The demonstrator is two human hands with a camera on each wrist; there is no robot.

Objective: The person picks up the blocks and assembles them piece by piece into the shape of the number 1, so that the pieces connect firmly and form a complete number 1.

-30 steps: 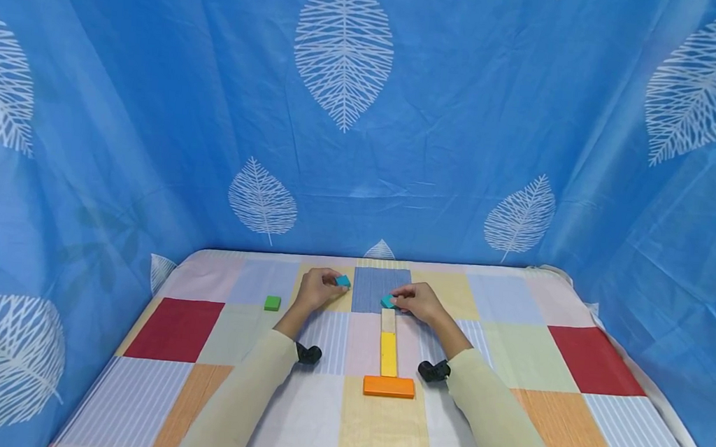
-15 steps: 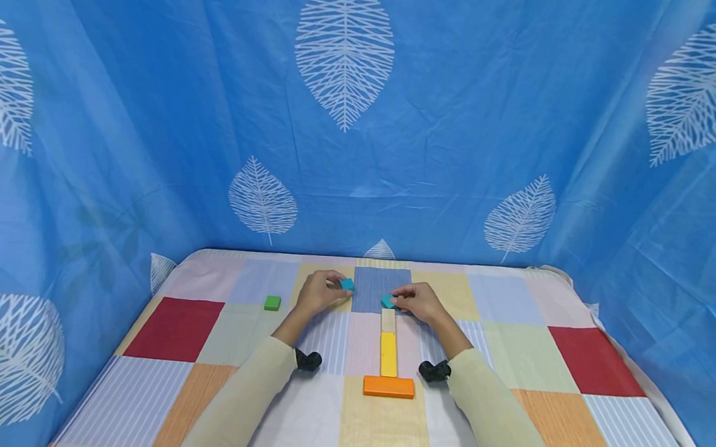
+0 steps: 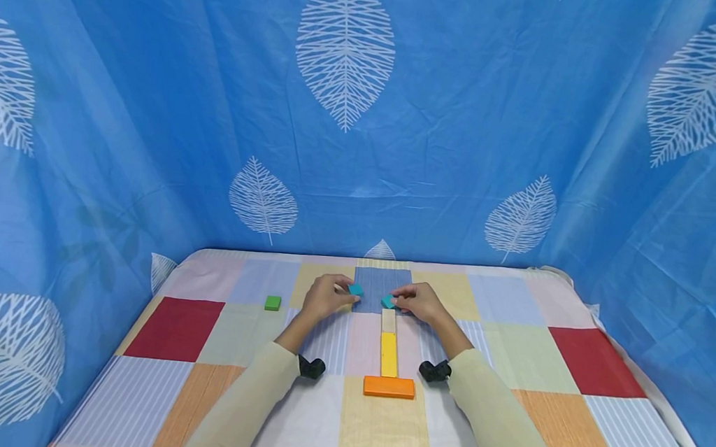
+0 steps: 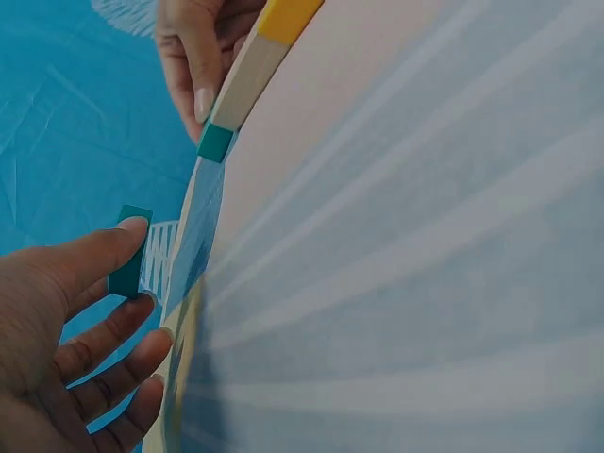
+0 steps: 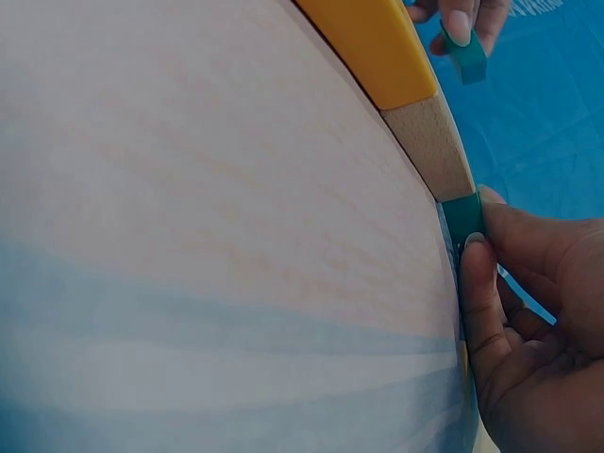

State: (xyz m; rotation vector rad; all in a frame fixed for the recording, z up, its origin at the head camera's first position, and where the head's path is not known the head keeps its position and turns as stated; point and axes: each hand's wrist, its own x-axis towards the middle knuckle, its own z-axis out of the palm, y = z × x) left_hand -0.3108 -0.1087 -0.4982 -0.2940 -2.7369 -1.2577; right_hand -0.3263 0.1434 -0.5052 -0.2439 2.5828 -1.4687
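While pinching, both hands (image 3: 327,297) curled.

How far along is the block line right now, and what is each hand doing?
Laid: orange rectangular block, yellow long block and pale wooden block form a T. In hand: the right hand holds a teal small block at the line's far end; the left hand pinches a second teal block. Left: the green small block lies apart.

Two small teal blocks — one (image 3: 355,290) lifted, one (image 3: 387,301) on cloth
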